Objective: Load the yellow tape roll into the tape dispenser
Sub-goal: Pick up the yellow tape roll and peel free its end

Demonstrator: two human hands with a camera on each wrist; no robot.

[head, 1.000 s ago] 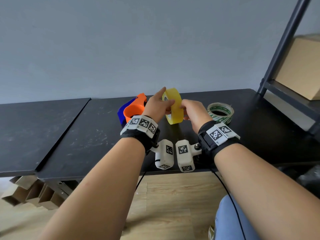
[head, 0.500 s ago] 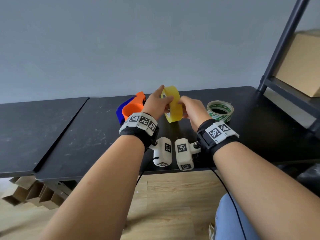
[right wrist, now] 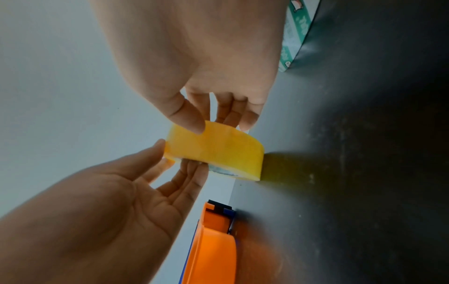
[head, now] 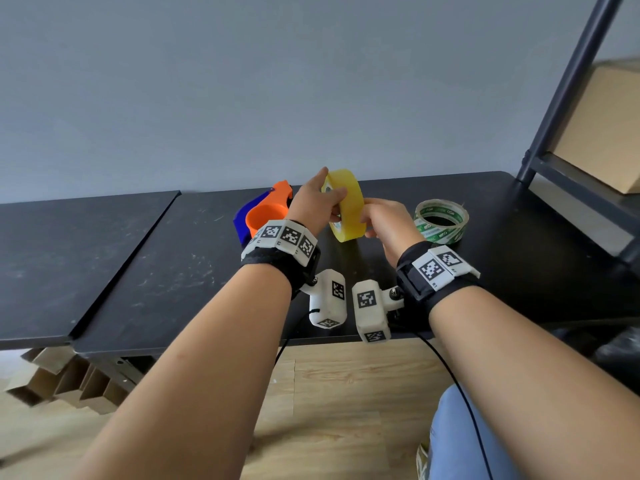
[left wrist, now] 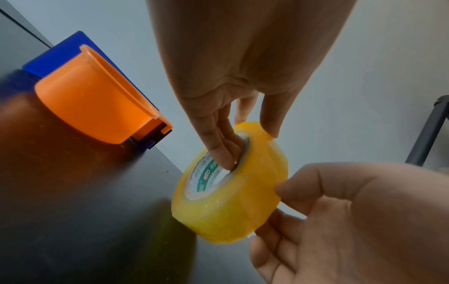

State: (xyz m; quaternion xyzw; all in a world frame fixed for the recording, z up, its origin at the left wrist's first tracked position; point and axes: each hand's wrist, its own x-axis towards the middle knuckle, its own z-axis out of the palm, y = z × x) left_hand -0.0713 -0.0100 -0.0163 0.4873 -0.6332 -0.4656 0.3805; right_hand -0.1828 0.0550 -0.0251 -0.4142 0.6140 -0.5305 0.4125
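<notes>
The yellow tape roll (head: 349,209) stands on edge just above the black table (head: 173,271), held by both hands. My left hand (head: 318,209) has its fingers hooked into the roll's white printed core (left wrist: 209,178) and its thumb on the outer band. My right hand (head: 384,220) pinches the outer band (right wrist: 218,153) from the other side, thumb on top and fingers behind. The tape dispenser (head: 265,216), orange with a blue side plate, lies on the table left of the roll; nobody is touching it (left wrist: 97,107).
A clear tape roll with green print (head: 441,221) lies flat to the right of my right hand. A dark metal shelf (head: 568,174) with a cardboard box (head: 602,133) stands at the far right. A seam (head: 138,251) splits the table on the left.
Both hands keep hold of the yellow roll in nearly the same spot beside the dispenser; only the fingers have shifted slightly on it.
</notes>
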